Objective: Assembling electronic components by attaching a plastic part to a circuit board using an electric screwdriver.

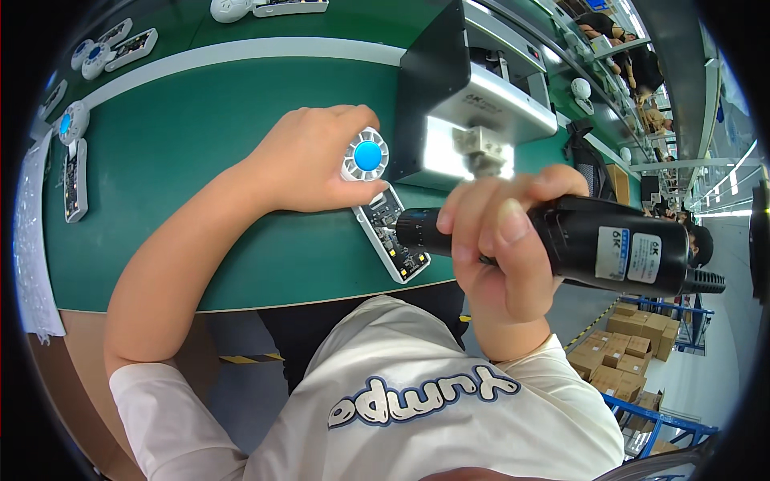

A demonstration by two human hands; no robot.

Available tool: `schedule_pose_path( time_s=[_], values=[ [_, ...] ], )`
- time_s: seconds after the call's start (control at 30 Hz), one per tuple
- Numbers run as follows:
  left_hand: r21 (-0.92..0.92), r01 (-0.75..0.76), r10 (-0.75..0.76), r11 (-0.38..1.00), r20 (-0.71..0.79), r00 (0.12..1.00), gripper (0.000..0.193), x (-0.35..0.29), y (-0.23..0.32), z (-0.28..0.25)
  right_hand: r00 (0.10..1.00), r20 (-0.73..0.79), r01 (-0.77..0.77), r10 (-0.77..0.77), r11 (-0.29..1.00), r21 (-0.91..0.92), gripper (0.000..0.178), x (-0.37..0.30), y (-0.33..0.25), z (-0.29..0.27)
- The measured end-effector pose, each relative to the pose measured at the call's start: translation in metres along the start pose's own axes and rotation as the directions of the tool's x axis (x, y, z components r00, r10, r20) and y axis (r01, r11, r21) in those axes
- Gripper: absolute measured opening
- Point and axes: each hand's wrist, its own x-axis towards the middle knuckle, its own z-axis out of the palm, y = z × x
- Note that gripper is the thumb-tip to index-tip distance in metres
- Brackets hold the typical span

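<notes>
My left hand (314,159) curls round the round, slotted head of a white handheld device (366,156) that looks like a small fan with a blue centre. The device lies on the green mat at a slant, its handle toward me. The handle's casing is uncovered, baring a dark circuit board (407,255). My right hand (505,248) wraps round a black electric screwdriver (626,240), held almost level. The screwdriver's nose points left, with its tip at the board's upper part; whether it touches a screw I cannot tell.
A black and silver box-shaped machine (473,88) stands just beyond my right hand. Similar white devices (74,164) lie along the left and far side, past a white strip (241,52). Plastic wrap (36,240) hangs at the left edge. Cardboard boxes (622,353) sit behind on the right.
</notes>
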Motion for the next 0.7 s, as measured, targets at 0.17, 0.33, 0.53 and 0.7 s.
schedule_pose_path(
  time_s=[0.17,0.33,0.53,0.7],
  values=[
    [0.005,-0.012,0.012,1.0,-0.014,1.0,0.052,-0.001,-0.005,0.002,1.0,0.006,-0.018,0.018,0.999,-0.037,0.031,0.003,0.003,0.007],
    [-0.007,-0.02,0.02,1.0,-0.016,1.0,0.053,0.001,-0.007,0.001,1.0,0.007,-0.003,0.003,0.999,-0.041,0.03,0.008,0.004,0.007],
    [0.004,0.004,-0.004,1.0,-0.002,1.0,0.051,0.001,-0.008,-0.008,0.999,0.025,-0.039,0.04,0.997,-0.07,0.028,0.014,0.01,0.014],
    [0.007,0.026,-0.026,1.0,0.042,0.999,0.049,-0.008,0.006,-0.012,0.987,0.153,-0.046,0.056,0.997,-0.069,0.028,0.016,0.012,0.009]
  ],
)
